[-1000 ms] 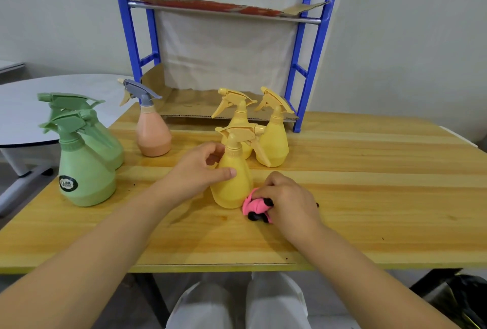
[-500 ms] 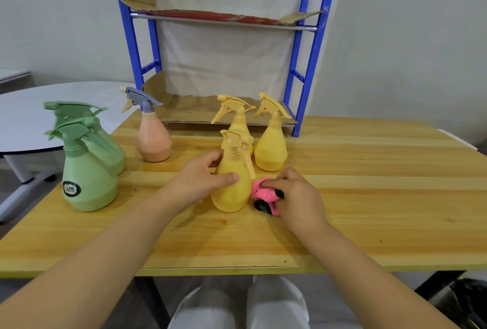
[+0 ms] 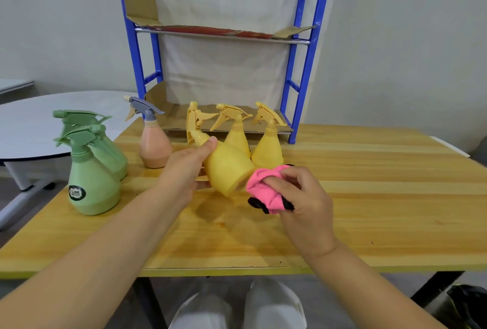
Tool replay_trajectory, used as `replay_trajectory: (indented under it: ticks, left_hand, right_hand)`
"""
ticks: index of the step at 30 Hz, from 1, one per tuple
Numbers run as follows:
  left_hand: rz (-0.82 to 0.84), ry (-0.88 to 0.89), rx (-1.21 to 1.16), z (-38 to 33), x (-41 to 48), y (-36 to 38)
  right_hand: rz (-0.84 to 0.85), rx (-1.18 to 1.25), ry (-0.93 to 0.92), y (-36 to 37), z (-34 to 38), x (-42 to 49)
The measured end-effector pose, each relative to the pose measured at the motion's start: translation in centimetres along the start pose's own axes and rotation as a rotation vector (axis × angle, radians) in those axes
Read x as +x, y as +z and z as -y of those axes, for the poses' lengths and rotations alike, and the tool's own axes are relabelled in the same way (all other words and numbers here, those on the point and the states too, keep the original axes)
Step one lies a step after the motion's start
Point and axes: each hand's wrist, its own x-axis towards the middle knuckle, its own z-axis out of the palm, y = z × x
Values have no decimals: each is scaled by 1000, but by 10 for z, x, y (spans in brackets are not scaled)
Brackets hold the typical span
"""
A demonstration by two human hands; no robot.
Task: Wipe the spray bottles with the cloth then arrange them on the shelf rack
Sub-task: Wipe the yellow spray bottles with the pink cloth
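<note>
My left hand (image 3: 184, 173) curls round the tilted yellow spray bottle (image 3: 229, 168) at its shoulder, just above the table (image 3: 382, 197), my right hand (image 3: 305, 197) pinching the pink cloth (image 3: 264, 186) against its base; likely light, slick plastic, safest held near the neck.

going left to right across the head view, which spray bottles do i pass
front green bottle → peach bottle → tilted yellow bottle held in the left hand → rightmost yellow bottle
</note>
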Motion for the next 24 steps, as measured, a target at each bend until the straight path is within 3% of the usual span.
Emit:
replay_trajectory:
  ticks: [4, 12, 19, 24]
  left_hand:
    - [19, -34, -32, 8, -9, 4]
    - [291, -112, -166, 15, -23, -3]
    - [203, -177, -295, 13, -22, 1]
    - [204, -204, -305, 8, -21, -2]
  right_hand:
    - [-73, -3, -92, 9, 9, 5]
    - [-100, -14, -132, 13, 15, 6]
    - [-50, -130, -363, 21, 17, 0]
    - [32, -153, -341, 13, -1, 2]
